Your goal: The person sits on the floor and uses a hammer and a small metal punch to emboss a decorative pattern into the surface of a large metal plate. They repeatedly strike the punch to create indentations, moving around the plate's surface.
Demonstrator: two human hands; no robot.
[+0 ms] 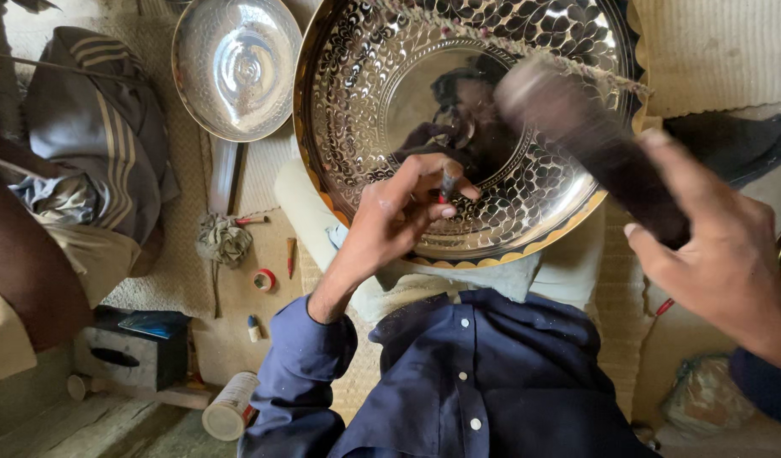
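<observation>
A big shiny metal tray (382, 93) rests on the person's lap. It has a pattern of little curved marks all over it and a gold wavy edge. The left hand (399, 216) pinches a small punch tool (449, 180) between its fingers and holds the tip down on the tray. The right hand (717, 254) is closed around the handle of a dark mallet (577, 127). The mallet is up over the tray and looks blurry, so its shape is hard to see.

A rough string (526, 47) runs across the top part of the tray. The mallet and the right hand cover the right side of the tray, and the top of the tray is cut off.

On the floor to the left sits a smaller silver dish (237, 68). Near it lie a grey rag (223, 239), a roll of red tape (265, 279), a small pointed tool (291, 254), a white can (230, 407) on its side and a dark box (131, 352). Folded striped cloth (102, 127) lies further left. Another person's arm (21, 254) shows at the left edge, and the rest of that person is out of view. At the lower right there is a lumpy bag (704, 394), maybe plastic; I cannot tell what is in it.
</observation>
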